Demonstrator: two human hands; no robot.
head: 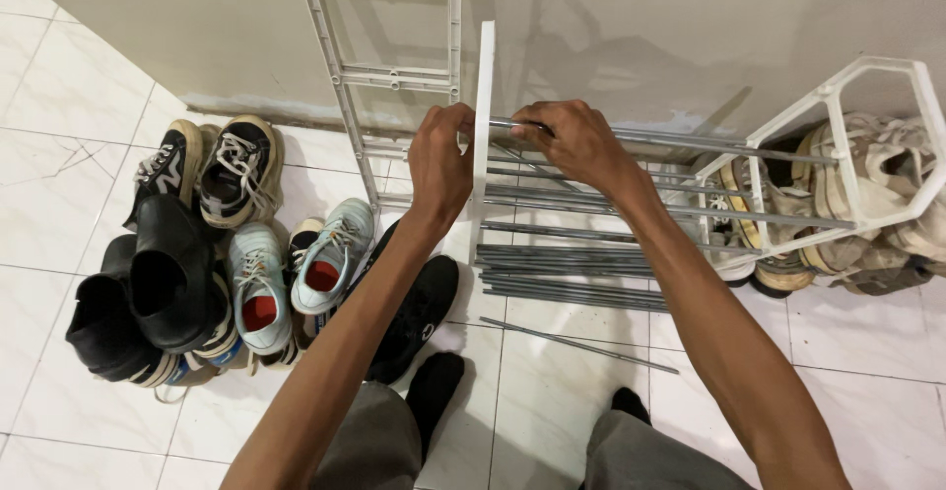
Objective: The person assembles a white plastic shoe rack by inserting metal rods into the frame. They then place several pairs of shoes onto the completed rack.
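Two hands at work on a shoe rack frame. Left hand [439, 160] clamps the upright white side panel [483, 135] to steady it; right hand [572, 140] closed on a grey metal rod [680, 143] at the panel. Spare rods [572, 278] on floor w/ shoes [236, 244] pushed left.

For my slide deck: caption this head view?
Both hands, left hand and right hand, grip a white rack panel beside shoes.

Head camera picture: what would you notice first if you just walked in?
First, the left hand and right hand in the middle, gripping a white panel and a grey metal rod of a half-built rack. Then the pile of shoes on the tiled floor, left.
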